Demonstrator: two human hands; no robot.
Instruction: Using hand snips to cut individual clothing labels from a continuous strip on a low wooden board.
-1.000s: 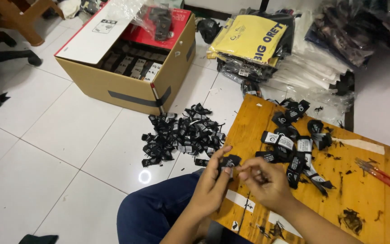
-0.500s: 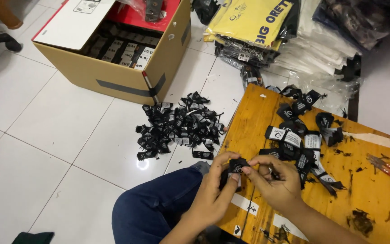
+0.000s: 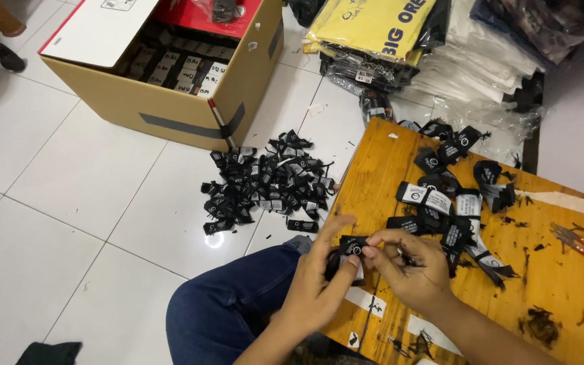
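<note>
Pinching one small black woven label [image 3: 353,246] between them, left hand [image 3: 319,284] and right hand [image 3: 410,267] meet at lower centre of the frame, over the near edge of the wooden table [image 3: 562,270]. Label lies crosswise, white print uppermost, equally near both hands.

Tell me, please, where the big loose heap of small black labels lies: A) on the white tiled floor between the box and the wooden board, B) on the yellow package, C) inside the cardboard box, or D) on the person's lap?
A: the heap of black labels sits on the white tiled floor, between the cardboard box and the wooden board.
</note>
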